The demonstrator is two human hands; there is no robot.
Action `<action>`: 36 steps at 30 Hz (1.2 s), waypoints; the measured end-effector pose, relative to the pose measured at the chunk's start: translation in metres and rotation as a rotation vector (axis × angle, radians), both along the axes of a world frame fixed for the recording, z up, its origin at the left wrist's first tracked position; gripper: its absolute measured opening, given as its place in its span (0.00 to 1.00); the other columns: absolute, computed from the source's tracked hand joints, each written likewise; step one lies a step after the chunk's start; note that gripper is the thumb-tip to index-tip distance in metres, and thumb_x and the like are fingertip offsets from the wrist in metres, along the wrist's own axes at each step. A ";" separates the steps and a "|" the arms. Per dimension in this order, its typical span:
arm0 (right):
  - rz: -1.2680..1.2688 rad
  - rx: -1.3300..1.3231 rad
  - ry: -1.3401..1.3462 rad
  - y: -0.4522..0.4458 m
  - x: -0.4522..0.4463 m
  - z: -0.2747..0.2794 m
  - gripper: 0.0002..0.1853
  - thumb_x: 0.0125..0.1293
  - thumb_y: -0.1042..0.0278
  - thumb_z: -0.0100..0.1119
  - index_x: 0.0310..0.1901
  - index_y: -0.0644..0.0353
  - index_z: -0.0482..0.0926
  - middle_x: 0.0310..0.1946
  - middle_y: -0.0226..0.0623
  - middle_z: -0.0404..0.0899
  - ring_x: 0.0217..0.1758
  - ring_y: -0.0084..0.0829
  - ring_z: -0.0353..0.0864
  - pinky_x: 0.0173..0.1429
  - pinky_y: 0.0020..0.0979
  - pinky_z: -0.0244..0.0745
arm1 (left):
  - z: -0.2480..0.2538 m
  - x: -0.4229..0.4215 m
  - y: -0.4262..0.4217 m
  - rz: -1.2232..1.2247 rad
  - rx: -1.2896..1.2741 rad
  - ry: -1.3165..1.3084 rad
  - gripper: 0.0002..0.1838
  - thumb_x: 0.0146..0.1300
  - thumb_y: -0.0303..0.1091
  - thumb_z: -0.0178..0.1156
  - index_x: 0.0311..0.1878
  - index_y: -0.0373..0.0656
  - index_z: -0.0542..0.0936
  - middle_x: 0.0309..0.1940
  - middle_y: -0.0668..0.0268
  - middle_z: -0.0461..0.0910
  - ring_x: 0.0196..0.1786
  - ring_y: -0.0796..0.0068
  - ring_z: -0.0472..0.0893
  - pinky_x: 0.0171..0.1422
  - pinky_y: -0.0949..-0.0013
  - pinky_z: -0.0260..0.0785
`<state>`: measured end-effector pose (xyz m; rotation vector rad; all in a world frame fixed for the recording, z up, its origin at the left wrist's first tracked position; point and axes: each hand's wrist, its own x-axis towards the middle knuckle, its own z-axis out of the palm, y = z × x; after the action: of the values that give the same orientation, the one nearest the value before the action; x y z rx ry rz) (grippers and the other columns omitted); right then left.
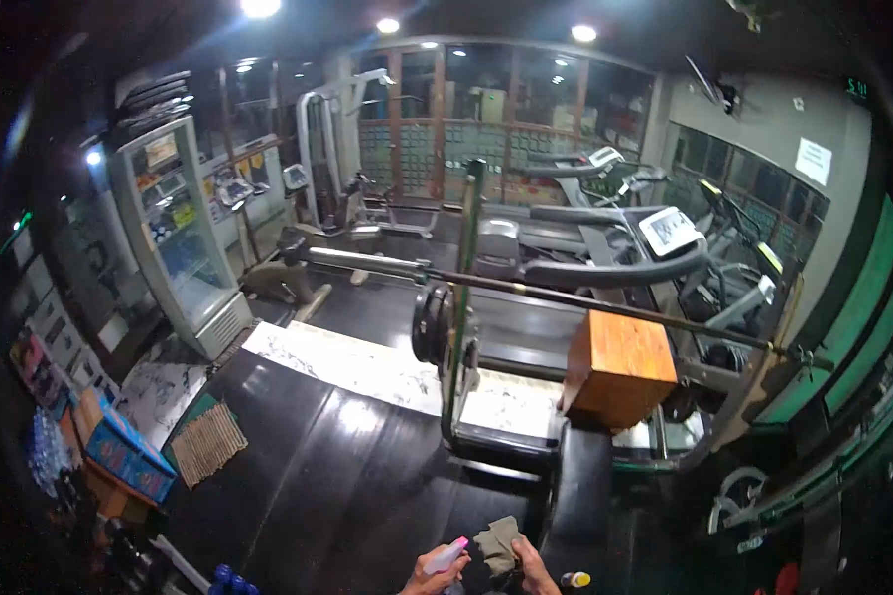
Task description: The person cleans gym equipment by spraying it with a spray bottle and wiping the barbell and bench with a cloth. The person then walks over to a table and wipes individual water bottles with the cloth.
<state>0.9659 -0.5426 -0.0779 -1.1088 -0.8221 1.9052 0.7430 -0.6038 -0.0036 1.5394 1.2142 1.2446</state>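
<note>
At the bottom of the view, my left hand is wrapped round a spray bottle with a white body and a pink top. Close beside it, my right hand grips a crumpled grey-beige cloth, which hangs toward the bottle. A black padded bench lies just beyond and to the right of the cloth. Near my right wrist is a small bottle with a yellow cap. The lower part of the spray bottle is hidden by my fingers.
A barbell rests across a rack ahead, with a wooden box at the bench's far end. Treadmills stand behind. To the left are a glass-door fridge, a slatted mat and a blue carton.
</note>
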 end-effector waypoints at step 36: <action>1.029 -0.169 -0.042 0.070 -0.683 0.126 0.26 0.69 0.71 0.51 0.69 0.54 0.62 0.58 0.41 0.75 0.57 0.40 0.79 0.59 0.42 0.78 | 0.038 -0.460 -0.122 1.592 -0.010 0.067 0.24 0.59 0.24 0.67 0.59 0.40 0.74 0.50 0.59 0.77 0.37 0.70 0.82 0.40 0.70 0.77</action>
<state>0.2826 -0.4722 0.0477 -0.8736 -1.4565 2.8215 0.2829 -0.7255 0.0347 0.3165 2.6051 2.0189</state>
